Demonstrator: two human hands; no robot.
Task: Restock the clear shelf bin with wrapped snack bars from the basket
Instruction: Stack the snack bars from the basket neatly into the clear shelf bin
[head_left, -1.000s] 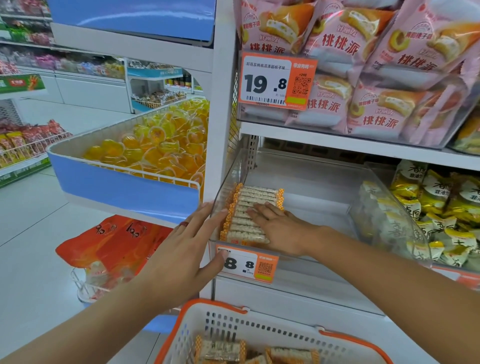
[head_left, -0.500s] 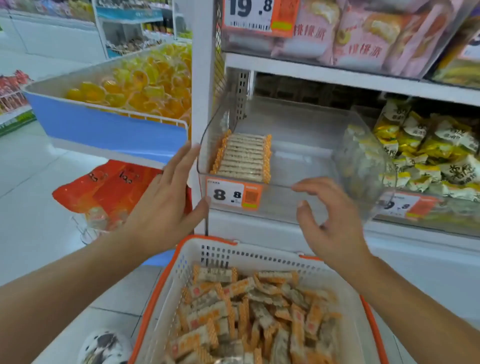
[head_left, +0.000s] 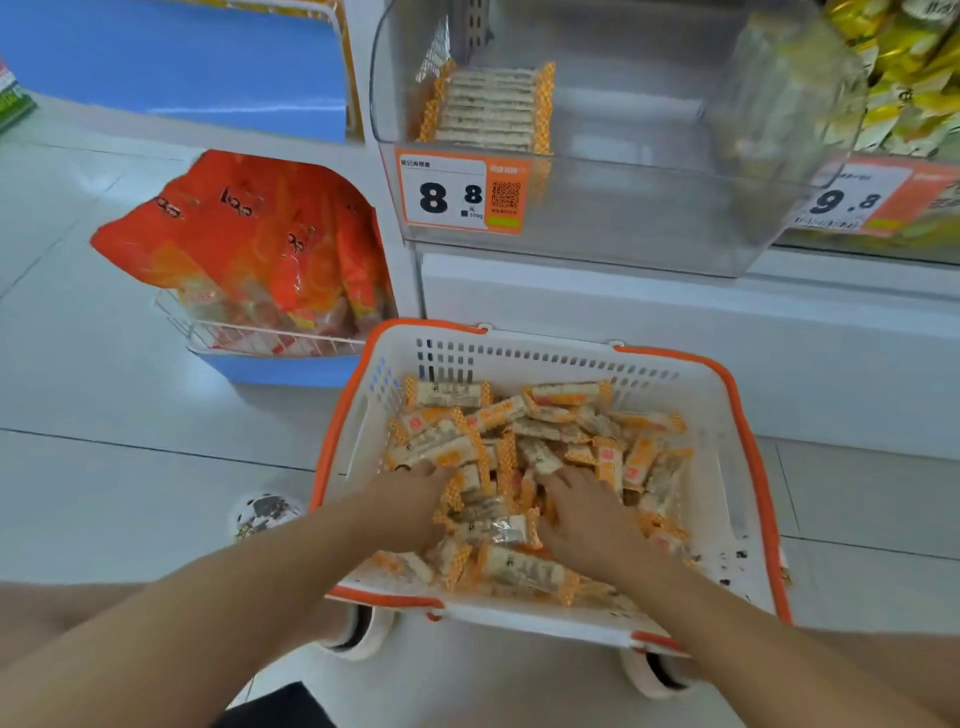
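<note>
Hands are lying palm-down among the loose wrapped snack bars (head_left: 524, 441), cream-coloured with orange crimped ends, which are filling the white plastic basket with orange rim (head_left: 748, 415) in the lower middle of the frame. Left hand (head_left: 410, 493) is resting on the pile at the basket's left side, its fingertips pushed in among the wrappers, so I cannot tell whether they are curling round a bar. Right hand (head_left: 587, 514) is lying just right of it, fingers spread fairly wide over the bars, with no clear hold showing. At upper centre the clear plastic shelf bin (head_left: 649, 208) is sitting on the shelf, holding one neat row of the same bars (head_left: 488, 109) against its left wall. An orange-and-white price tag reading 8.8 (head_left: 460, 192) is sticking to the bin's front at its left end. Orange snack bags (head_left: 260, 244) are standing in a wire rack at left.
</note>
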